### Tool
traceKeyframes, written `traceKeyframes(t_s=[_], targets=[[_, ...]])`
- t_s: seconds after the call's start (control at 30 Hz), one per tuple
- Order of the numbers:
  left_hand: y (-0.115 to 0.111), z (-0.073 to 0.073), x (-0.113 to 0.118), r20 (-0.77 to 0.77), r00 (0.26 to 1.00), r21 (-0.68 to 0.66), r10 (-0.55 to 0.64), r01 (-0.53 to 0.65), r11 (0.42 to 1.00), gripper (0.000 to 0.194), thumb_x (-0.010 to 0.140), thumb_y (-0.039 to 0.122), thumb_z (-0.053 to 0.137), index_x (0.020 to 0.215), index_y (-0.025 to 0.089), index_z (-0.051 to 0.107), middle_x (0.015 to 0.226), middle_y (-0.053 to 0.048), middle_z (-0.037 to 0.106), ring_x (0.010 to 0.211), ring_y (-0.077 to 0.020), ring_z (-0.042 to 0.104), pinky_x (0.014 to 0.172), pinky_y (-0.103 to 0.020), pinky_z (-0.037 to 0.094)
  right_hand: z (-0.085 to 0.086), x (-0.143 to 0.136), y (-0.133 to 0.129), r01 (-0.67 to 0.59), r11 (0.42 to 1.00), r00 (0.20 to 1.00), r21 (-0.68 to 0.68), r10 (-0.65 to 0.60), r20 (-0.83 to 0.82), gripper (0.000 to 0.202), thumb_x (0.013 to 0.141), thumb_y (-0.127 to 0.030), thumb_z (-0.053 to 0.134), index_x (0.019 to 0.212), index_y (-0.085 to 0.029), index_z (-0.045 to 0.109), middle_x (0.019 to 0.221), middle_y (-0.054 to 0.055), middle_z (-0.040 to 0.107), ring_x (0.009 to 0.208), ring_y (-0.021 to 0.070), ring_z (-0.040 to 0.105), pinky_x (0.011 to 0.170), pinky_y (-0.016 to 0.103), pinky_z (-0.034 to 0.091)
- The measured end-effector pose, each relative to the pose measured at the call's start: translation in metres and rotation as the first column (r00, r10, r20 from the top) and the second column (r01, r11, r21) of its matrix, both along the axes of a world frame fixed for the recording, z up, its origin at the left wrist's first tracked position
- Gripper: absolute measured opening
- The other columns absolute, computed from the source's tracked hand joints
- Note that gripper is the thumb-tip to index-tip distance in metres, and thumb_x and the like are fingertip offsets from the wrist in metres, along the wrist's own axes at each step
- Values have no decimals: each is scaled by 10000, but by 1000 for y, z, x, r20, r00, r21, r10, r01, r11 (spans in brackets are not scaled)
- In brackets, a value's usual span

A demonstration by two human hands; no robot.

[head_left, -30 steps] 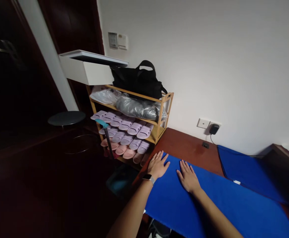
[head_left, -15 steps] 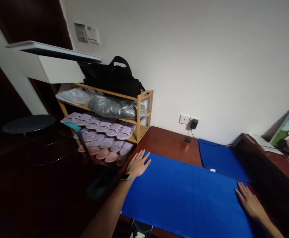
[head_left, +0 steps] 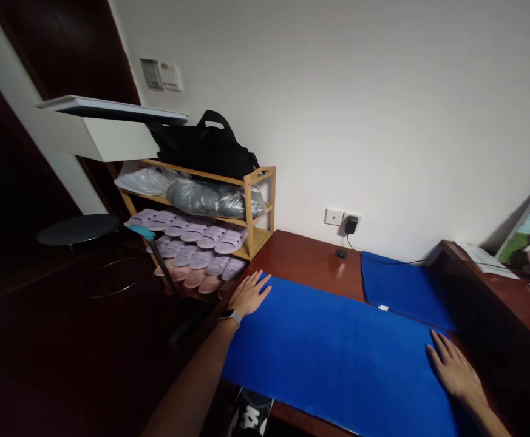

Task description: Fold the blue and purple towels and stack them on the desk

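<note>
A large blue cloth (head_left: 337, 352) lies flat on the dark red wooden table (head_left: 292, 252). My left hand (head_left: 248, 294), with a watch on the wrist, rests palm down on the cloth's far left corner, fingers spread. On the cloth's far right corner lies my right hand (head_left: 455, 367), flat with its fingers extended. Behind the cloth, near the wall, sits a folded blue cloth (head_left: 405, 291) with a small white tag on its edge.
A wooden shoe rack (head_left: 249, 209) stands left of the table, holding slippers (head_left: 198, 230), wrapped bundles and a black bag (head_left: 207, 149). A plugged-in adapter (head_left: 351, 225) hangs on the wall. Further left is a round stool (head_left: 79, 229). A raised ledge (head_left: 496, 291) borders the right.
The camera view has shifted slightly, showing more of the shoe below the table edge. Both hands stay flat at the cloth's far corners.
</note>
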State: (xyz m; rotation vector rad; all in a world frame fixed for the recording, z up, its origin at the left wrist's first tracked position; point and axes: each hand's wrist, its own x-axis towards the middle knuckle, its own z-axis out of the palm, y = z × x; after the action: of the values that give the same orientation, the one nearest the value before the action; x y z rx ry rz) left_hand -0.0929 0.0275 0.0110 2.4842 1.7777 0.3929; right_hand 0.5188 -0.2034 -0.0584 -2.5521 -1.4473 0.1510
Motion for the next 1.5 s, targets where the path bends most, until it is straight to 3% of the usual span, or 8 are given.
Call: traceKeyframes(t_s=[0.33,0.43,0.53,0.67,0.77,0.93,1.27,1.5], targets=[[-5,-8,-3,55,998,48,1,-4,999,531,1034,528,349,1508,328,481,1642,-21,391,1521,-228,319,1254,-417,226,21,-6,23,34,998,991,-60,-26,128,780,864,-623,201,1450,-226,528,1531,127,518,1411,354,471,1150,617,359],[-6,-11,-3,68,998,63,-2,-2,998,534,1034,531,345,1509,326,480,1642,-22,391,1523,-227,315,1256,-419,225,45,-79,56,-242,970,946,40,226,234,712,911,-527,208,1382,-148,584,1430,182,601,1382,319,509,1184,506,351],[-8,-10,-3,65,998,64,-6,2,998,538,1038,519,347,1515,307,479,1640,-48,392,1521,-235,322,1253,-421,231,66,-193,96,-472,876,872,100,448,195,711,974,-541,194,1493,-150,482,1551,122,494,1461,269,413,1227,462,295],[-8,-10,-4,64,998,53,-9,6,999,543,1043,516,333,1524,303,468,1642,-62,387,1520,-241,324,1255,-423,226,80,-325,136,-597,801,802,49,595,50,719,1013,-578,180,1605,-187,296,1670,28,282,1556,215,191,1277,430,148],[-5,-12,-4,55,998,61,-6,3,998,553,1043,527,325,1534,306,450,1646,-55,379,1526,-240,312,1258,-426,218,80,-362,149,-601,799,799,-22,600,-32,732,1020,-595,155,1622,-184,226,1685,10,208,1566,194,130,1282,414,88],[1,-13,-4,9,1000,43,-24,24,999,570,1038,542,325,1542,300,436,1654,-61,358,1535,-242,290,1257,-434,214,64,-301,124,-519,854,855,-47,518,-26,732,1016,-612,167,1621,-205,233,1687,-4,202,1568,183,113,1282,420,80],[10,-17,-7,6,999,47,-35,34,998,565,1029,553,329,1534,324,441,1650,-35,366,1529,-254,303,1244,-465,243,6,-19,13,-13,997,995,-70,20,101,745,933,-547,206,1588,-217,341,1668,48,304,1550,270,202,1236,517,236],[9,-11,-6,-28,999,52,-32,34,998,541,1034,533,349,1516,321,471,1639,-45,391,1515,-243,338,1239,-450,271,-3,5,4,27,1000,997,-8,-26,76,800,909,-602,163,1610,-230,274,1683,32,268,1554,230,201,1251,488,197]])
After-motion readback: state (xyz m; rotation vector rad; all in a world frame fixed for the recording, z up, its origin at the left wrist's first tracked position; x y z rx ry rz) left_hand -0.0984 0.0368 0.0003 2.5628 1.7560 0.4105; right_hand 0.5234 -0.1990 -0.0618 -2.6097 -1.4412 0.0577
